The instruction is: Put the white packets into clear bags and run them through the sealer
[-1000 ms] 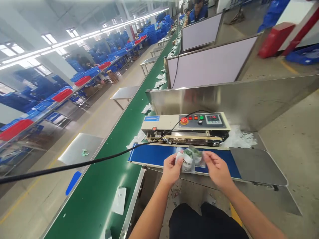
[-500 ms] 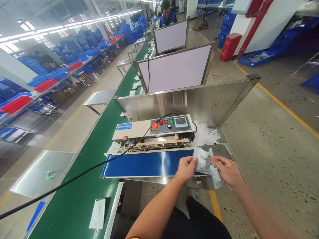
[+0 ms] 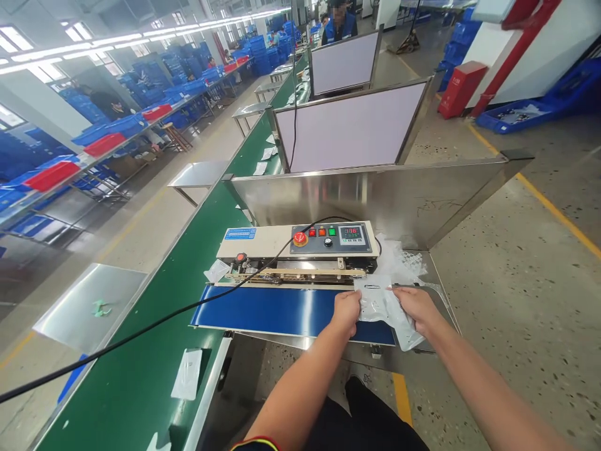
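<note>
White glossy film forms the printed flat packet (image 3: pixel 373 300), held right of the frame's centre between both hands. The left hand (image 3: pixel 347 312) pinches its left edge; the right hand (image 3: pixel 416 307) pinches its upper right edge. Below the right fingers, a second pale soft packet (image 3: pixel 408 333) slants toward the lower right; whether the same pinch holds it too, I cannot tell.

The printed packet's top edge runs crosswise, roughly in line with the long narrow slot of the cream metal machine with a dark control panel (image 3: pixel 295 241). That edge stands at the slot's right end, and the left hand is nearer to the slot; whether film and slot touch is unclear. The packet's lower part lies over the right end of the smooth blue belt (image 3: pixel 282 310).

Beyond the machine, a brushed steel partition (image 3: pixel 319 197) crosses mid-frame, with a pale framed panel (image 3: pixel 352 131) behind it.
</note>
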Motion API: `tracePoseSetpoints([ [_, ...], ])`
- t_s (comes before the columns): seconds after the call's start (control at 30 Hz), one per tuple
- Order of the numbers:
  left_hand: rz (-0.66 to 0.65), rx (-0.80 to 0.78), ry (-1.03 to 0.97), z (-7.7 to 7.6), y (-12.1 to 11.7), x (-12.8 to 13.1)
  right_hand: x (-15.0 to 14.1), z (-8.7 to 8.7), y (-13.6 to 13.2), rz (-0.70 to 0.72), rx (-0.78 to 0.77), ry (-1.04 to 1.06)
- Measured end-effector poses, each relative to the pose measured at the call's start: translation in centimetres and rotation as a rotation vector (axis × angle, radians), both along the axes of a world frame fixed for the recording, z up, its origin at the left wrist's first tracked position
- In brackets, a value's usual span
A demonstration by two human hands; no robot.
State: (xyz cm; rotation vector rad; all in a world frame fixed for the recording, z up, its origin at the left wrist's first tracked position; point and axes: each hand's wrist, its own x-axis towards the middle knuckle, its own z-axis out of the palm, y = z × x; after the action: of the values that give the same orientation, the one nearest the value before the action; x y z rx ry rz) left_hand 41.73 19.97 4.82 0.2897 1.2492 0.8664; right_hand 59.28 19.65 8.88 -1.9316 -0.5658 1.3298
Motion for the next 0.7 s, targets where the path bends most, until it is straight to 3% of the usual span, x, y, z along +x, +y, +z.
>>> tracePoseSetpoints([
  [0.13,0.035,0.063,0.038,0.3,-0.4,-2.7,-1.9,0.3,0.5,0.093,-0.02,-0.002],
  [0.23,0.029,0.191,0.229,1.5,-1.9,-5.7,-2.4,0.5,-0.4,0.1,-0.015,-0.032],
  [0.33,0.117,0.476,0.601,3.1,-4.9,-7.7,-2.7,0.4,-2.2,-0.061,-0.003,0.035],
  [0.4,0.088,0.63,0.694,3.8,-6.9,-7.4,-3.4,0.4,-3.4,-0.176,0.033,0.184],
  [0.5,-0.176,0.656,0.451,3.7,-8.0,-4.7,-4.5,0.8,-4.2,-0.286,0.165,0.358],
  [0.57,-0.255,0.599,0.254,3.1,-7.3,-2.4,-4.7,1.3,-4.4,-0.324,0.252,0.419],
  [0.7,-0.069,0.406,0.079,2.0,-5.2,0.5,-2.9,2.1,-5.0,-0.286,0.335,0.46],
])
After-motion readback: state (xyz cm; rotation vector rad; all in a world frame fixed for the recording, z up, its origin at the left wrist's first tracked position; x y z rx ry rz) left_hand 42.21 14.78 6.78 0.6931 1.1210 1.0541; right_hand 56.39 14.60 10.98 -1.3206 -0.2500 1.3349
